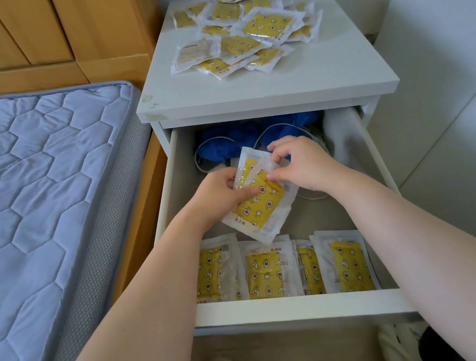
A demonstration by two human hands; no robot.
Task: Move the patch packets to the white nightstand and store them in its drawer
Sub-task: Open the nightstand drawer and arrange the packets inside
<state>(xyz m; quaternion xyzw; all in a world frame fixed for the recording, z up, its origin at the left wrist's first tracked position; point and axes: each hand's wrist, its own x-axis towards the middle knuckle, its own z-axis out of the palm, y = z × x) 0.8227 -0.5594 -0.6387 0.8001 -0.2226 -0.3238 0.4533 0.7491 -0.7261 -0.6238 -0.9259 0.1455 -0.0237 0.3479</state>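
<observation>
Both of your hands are on the job in the middle of the frame. Your left hand [220,193] has its grip closed on the left edge of the held packets [261,204], thumb on top, and your right hand [301,166] pinches their upper right corner with curled fingers. That small bundle hangs tilted over the open drawer [297,306], above the stored row [266,274] that lines the drawer's front wall at lower centre.

The bundle looks fanned, so square its edges between both grips before you lower it. Then turn it to match the row and set it down just behind or beside those packets, not on top of them askew. Keep it clear of the white cable [316,197] and the blue cloth [224,144] at the back of the drawer, since the slippery wrappers would likely slide under either.

The pile [245,29] on the nightstand [261,87], upper centre, is still large, so leave room for further rows.
</observation>
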